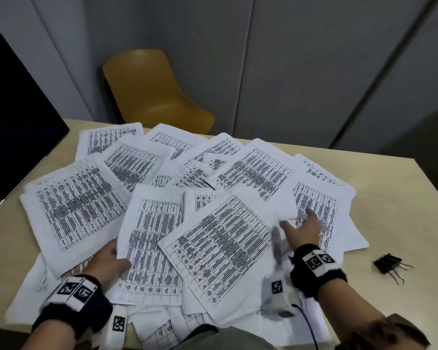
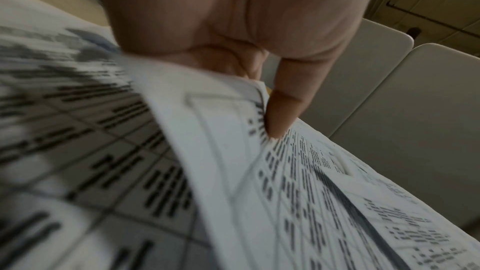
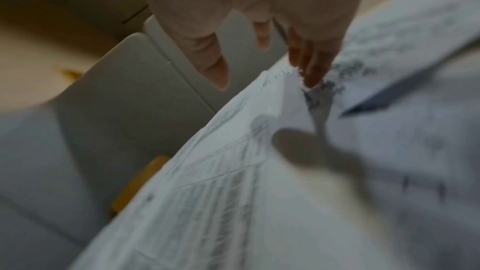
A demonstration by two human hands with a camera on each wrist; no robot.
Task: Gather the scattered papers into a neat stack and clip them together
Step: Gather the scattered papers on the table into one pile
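Observation:
Several printed sheets [image 1: 213,188] lie scattered and overlapping across the beige table [image 1: 395,198]. My left hand [image 1: 116,258] pinches the lower left edge of one sheet [image 1: 152,238], thumb on top and fingers underneath. In the left wrist view the thumb [image 2: 281,110] presses on that raised sheet [image 2: 221,151]. My right hand [image 1: 299,223] reaches out flat over the papers on the right. Its straight fingers [image 3: 314,65] touch a sheet there. A black binder clip [image 1: 387,263] lies on bare table to the right of the papers.
A yellow chair [image 1: 154,97] stands behind the table's far edge. A large dark object [image 1: 15,122] sits at the table's left end. A thin black cable [image 1: 306,322] runs from my right wrist over the near papers. Grey wall panels stand behind.

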